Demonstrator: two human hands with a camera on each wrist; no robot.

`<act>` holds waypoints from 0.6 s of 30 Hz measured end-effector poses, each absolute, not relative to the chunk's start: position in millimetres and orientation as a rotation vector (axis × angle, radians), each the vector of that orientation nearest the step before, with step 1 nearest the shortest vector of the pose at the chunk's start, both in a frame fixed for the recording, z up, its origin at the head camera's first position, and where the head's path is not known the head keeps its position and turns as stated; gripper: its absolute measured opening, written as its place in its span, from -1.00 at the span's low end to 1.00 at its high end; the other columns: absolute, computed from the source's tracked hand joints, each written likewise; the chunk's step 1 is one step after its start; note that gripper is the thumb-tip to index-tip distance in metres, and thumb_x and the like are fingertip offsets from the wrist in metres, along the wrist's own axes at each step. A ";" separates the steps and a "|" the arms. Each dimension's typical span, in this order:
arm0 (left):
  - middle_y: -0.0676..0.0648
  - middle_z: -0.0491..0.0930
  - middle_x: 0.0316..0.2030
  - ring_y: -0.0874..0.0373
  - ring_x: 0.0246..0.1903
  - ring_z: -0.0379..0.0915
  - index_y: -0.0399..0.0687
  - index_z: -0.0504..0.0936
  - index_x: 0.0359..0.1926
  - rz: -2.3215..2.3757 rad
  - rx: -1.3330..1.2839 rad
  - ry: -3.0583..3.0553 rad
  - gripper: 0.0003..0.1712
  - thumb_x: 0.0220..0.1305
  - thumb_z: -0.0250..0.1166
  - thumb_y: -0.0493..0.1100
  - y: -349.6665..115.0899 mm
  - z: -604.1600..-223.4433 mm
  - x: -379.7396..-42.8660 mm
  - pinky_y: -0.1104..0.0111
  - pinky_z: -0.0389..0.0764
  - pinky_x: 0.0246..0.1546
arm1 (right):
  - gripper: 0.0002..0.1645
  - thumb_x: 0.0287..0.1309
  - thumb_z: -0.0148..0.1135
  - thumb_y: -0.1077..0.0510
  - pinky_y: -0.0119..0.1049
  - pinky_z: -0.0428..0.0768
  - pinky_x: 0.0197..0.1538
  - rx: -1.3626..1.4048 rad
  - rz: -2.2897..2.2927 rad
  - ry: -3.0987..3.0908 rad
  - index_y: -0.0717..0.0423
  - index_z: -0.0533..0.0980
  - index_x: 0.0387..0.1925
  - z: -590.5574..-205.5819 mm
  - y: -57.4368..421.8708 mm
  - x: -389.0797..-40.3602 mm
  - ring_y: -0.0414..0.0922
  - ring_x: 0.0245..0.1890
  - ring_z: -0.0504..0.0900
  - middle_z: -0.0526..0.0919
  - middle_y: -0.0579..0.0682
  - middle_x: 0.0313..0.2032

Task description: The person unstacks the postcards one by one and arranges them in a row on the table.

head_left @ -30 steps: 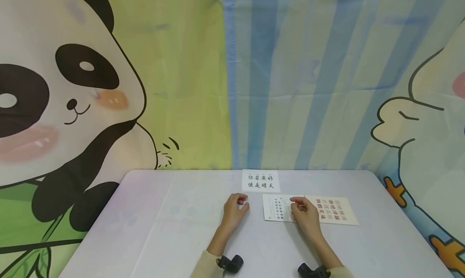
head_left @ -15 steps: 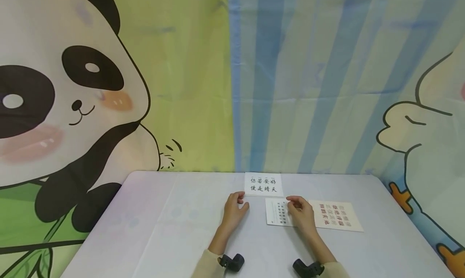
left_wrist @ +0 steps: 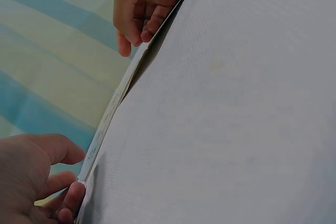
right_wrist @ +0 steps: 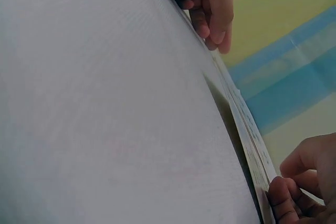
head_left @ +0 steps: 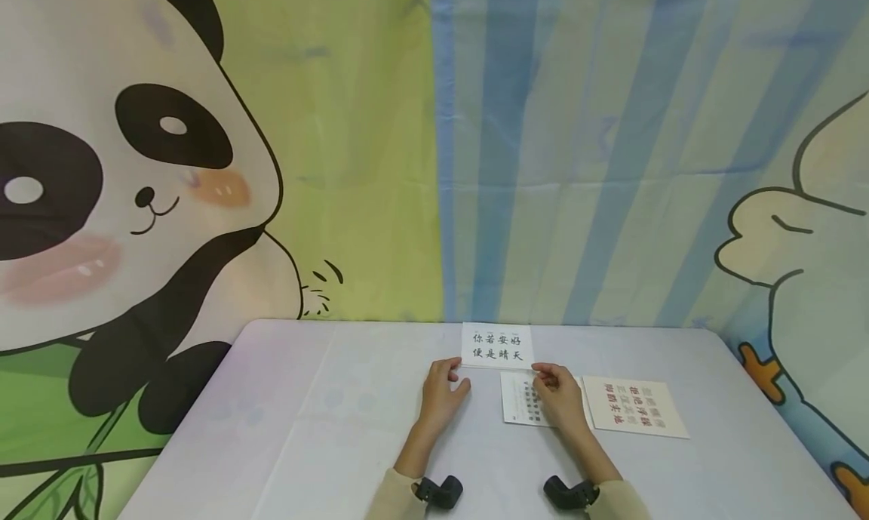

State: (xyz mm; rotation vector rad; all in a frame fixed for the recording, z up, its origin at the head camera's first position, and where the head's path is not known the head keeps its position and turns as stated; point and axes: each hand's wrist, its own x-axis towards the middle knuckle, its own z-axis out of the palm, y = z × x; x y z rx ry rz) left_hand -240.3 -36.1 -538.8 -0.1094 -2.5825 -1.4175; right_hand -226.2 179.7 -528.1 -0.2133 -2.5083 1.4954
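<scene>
A white card (head_left: 498, 346) with large black characters lies at the table's back edge. My left hand (head_left: 441, 399) is at its near left corner, fingers loosely bent; in the left wrist view the left hand's fingers (left_wrist: 76, 195) touch the edge. My right hand (head_left: 562, 403) is at its near right corner and partly covers a second card (head_left: 519, 399) with small dark print. In the right wrist view the right hand's fingertips (right_wrist: 278, 187) touch a card edge. The cards appear almost edge-on in both wrist views, so a firm grip does not show.
A cream card (head_left: 638, 407) with red and pale characters lies right of my right hand. The white tabletop (head_left: 326, 429) ends at a curtain (head_left: 529, 165) printed with stripes and a panda (head_left: 204, 165). A black camera sits on each wrist.
The right hand has moved left and slightly forward, to the near right corner of the black-lettered card. The left hand has come to its left corner. A gap now shows beside the red-lettered card.
</scene>
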 end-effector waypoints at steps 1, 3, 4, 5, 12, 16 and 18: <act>-0.02 0.43 -0.21 0.18 -0.27 0.34 -0.25 0.56 0.10 -1.417 -0.108 -2.586 -0.54 0.13 0.33 -0.26 -35.8 -538.5 -240.3 0.32 0.38 -0.22 | -0.66 0.12 0.15 0.37 -0.55 0.48 -0.26 -0.202 1.489 -2.519 0.35 0.56 -0.03 -528.6 180.5 -226.4 -0.17 -0.27 0.47 0.54 0.13 -0.20; -0.02 0.43 -0.21 0.17 -0.27 0.34 -0.25 0.56 0.09 -1.418 -0.104 -2.596 -0.54 0.14 0.33 -0.25 -35.6 -537.9 -240.4 0.31 0.37 -0.21 | -0.63 0.10 0.16 0.37 -0.56 0.48 -0.26 -0.188 1.482 -2.533 0.36 0.55 -0.01 -529.8 181.9 -226.7 -0.14 -0.25 0.48 0.53 0.14 -0.18; -0.03 0.43 -0.21 0.17 -0.27 0.34 -0.25 0.56 0.09 -1.413 -0.107 -2.598 -0.54 0.14 0.33 -0.25 -35.5 -537.1 -240.5 0.30 0.36 -0.20 | -0.62 0.10 0.16 0.37 -0.56 0.47 -0.25 -0.183 1.481 -2.536 0.36 0.55 0.00 -529.4 182.3 -226.7 -0.13 -0.24 0.48 0.52 0.14 -0.17; -0.02 0.43 -0.21 0.17 -0.27 0.33 -0.24 0.56 0.10 -1.410 -0.104 -2.605 -0.54 0.14 0.33 -0.24 -35.5 -536.4 -240.5 0.30 0.36 -0.20 | -0.61 0.09 0.16 0.36 -0.56 0.47 -0.25 -0.181 1.479 -2.536 0.36 0.55 0.01 -529.3 182.6 -226.6 -0.11 -0.23 0.48 0.52 0.15 -0.17; -0.08 0.42 -0.10 0.15 -0.28 0.32 -0.29 0.56 0.10 -1.392 -0.077 -2.614 -0.51 0.12 0.36 -0.25 -37.1 -536.2 -240.9 0.31 0.35 -0.24 | -0.51 0.12 0.17 0.34 -0.52 0.46 -0.24 -0.185 1.506 -2.583 0.40 0.48 0.13 -531.3 180.3 -226.7 -0.08 -0.22 0.46 0.38 0.25 0.04; -0.09 0.43 -0.06 0.15 -0.25 0.34 -0.30 0.56 0.09 -1.374 -0.094 -2.624 -0.51 0.12 0.36 -0.25 -36.8 -536.7 -241.2 0.29 0.38 -0.20 | -0.45 0.12 0.17 0.35 -0.53 0.44 -0.27 -0.177 1.492 -2.586 0.47 0.42 0.17 -530.3 178.7 -226.8 -0.11 -0.26 0.44 0.25 0.29 0.13; -0.09 0.43 -0.07 0.15 -0.25 0.36 -0.30 0.57 0.08 -1.362 -0.101 -2.625 -0.52 0.11 0.36 -0.25 -36.1 -536.6 -241.0 0.28 0.40 -0.19 | -0.44 0.11 0.17 0.35 -0.53 0.43 -0.29 -0.163 1.473 -2.587 0.50 0.41 0.17 -529.5 178.3 -226.8 -0.11 -0.28 0.43 0.25 0.30 0.13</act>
